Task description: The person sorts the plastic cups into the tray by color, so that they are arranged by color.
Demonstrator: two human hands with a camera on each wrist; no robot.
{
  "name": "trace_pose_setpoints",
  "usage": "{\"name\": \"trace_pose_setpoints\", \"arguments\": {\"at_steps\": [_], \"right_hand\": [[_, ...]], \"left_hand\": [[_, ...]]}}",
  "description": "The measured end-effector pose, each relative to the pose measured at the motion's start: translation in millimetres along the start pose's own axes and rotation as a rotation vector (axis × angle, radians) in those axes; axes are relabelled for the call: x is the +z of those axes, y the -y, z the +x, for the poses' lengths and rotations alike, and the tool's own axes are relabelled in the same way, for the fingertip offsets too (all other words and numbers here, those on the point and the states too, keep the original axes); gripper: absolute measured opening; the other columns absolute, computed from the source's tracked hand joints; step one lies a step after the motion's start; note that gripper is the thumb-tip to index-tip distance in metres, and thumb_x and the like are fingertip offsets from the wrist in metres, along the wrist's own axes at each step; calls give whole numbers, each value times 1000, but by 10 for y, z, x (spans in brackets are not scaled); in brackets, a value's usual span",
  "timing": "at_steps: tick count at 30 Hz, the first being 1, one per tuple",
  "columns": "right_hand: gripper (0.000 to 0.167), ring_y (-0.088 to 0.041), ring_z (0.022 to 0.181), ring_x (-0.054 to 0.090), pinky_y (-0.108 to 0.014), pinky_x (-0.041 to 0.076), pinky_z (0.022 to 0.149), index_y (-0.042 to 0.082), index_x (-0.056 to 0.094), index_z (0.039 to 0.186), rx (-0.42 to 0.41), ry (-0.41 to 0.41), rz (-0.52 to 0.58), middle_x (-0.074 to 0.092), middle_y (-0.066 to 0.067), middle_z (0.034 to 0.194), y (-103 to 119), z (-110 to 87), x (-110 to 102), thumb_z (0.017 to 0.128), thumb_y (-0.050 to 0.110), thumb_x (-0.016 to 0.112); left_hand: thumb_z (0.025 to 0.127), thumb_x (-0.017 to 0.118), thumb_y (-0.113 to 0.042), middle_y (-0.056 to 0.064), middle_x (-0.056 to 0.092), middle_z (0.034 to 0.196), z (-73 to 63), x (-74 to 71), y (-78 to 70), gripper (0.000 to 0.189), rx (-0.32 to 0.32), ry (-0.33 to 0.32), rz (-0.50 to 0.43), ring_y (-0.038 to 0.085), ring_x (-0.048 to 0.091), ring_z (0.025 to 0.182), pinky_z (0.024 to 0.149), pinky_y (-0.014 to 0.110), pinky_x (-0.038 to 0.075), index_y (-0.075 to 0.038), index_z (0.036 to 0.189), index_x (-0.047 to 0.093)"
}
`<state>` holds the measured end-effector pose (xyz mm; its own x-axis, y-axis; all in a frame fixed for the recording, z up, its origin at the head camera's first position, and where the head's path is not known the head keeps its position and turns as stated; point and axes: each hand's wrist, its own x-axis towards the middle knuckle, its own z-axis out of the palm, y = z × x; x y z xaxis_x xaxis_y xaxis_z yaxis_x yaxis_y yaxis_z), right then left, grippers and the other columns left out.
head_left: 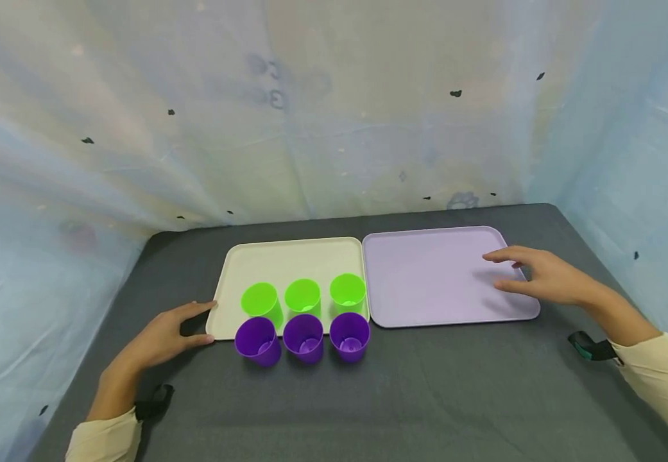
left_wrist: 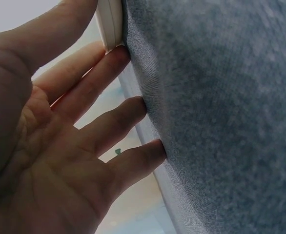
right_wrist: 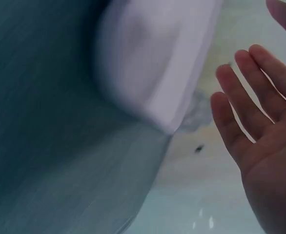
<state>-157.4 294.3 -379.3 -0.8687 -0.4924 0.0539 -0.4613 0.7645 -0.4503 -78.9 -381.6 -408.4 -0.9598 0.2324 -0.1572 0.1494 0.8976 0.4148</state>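
At the left end of the cream tray [head_left: 293, 258], my left hand [head_left: 157, 337] touches the rim with its thumb and index fingertips. In the left wrist view its other fingers spread loosely, tips at the grey cloth, by the tray corner [left_wrist: 110, 24]. My right hand [head_left: 556, 277] hovers over the right end of the lavender tray [head_left: 426, 276], fingers extended and thumb apart, holding nothing. Three bright green cups, the middle one [head_left: 303, 296] among them, stand in a row along the cream tray's near side. Three purple cups, including a middle one [head_left: 303, 339], stand upright just in front of them.
The two trays lie side by side on a table covered in dark grey cloth [head_left: 426, 398]. Pale patterned sheeting [head_left: 339, 128] hangs behind the table and along both sides. A black strap [head_left: 590, 346] shows at my right wrist.
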Motion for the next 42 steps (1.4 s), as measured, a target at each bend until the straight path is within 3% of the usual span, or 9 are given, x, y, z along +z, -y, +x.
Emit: {"name": "trace_pose_setpoints", "arguments": {"at_steps": [8, 15, 18, 23, 29, 36, 42], "right_hand": [[47, -25, 105, 63, -30, 51, 82, 17, 66, 130, 41, -95, -119, 67, -4, 127, -414, -219, 55, 87, 30, 78], [44, -32, 107, 63, -48, 50, 83, 12, 67, 126, 19, -159, -191, 69, -12, 121, -543, -330, 115, 85, 23, 79], [43, -32, 105, 64, -43, 47, 84, 11, 70, 120, -42, -224, -242, 70, -11, 116, -545, -377, 189, 79, 16, 82], [43, -33, 99, 67, -47, 48, 81, 9, 72, 114, -143, -306, -325, 72, -11, 111, -432, -470, 309, 73, 12, 84], [41, -37, 103, 65, -57, 47, 84, 8, 72, 114, -122, -341, -340, 71, -15, 112, -266, -466, 411, 76, 19, 82], [37, -33, 101, 65, -54, 46, 88, 8, 72, 111, -195, -324, -409, 71, -11, 107, -149, -388, 458, 77, 21, 80], [39, -34, 103, 65, -55, 45, 90, 8, 72, 113, -143, -275, -412, 71, -12, 110, -293, -331, 295, 77, 22, 81]], "left_hand": [[82, 78, -46, 29, 49, 146, 9, 1, 9, 76, 6, -9, 3, 55, 39, 137, 104, 70, 36, -13, 146, 52], [82, 78, -48, 29, 49, 147, 32, 12, 22, 77, 4, -3, 5, 55, 39, 137, 104, 71, 35, -14, 146, 52], [82, 78, -47, 29, 48, 147, 38, 29, 22, 76, 9, -7, 2, 55, 39, 137, 104, 71, 35, -14, 146, 52], [83, 77, -47, 28, 48, 147, 65, 31, 19, 76, 24, -8, -10, 55, 38, 138, 104, 70, 35, -15, 146, 52], [83, 78, -46, 29, 48, 148, 64, -11, 49, 76, 20, -9, 3, 55, 37, 138, 105, 70, 34, -14, 146, 51], [83, 77, -48, 28, 48, 147, 31, -8, 42, 76, 14, -6, 1, 55, 39, 137, 104, 70, 35, -14, 146, 52], [83, 76, -48, 29, 47, 147, 22, 5, 37, 77, 7, -2, 16, 55, 39, 137, 103, 71, 36, -13, 147, 51]]}}
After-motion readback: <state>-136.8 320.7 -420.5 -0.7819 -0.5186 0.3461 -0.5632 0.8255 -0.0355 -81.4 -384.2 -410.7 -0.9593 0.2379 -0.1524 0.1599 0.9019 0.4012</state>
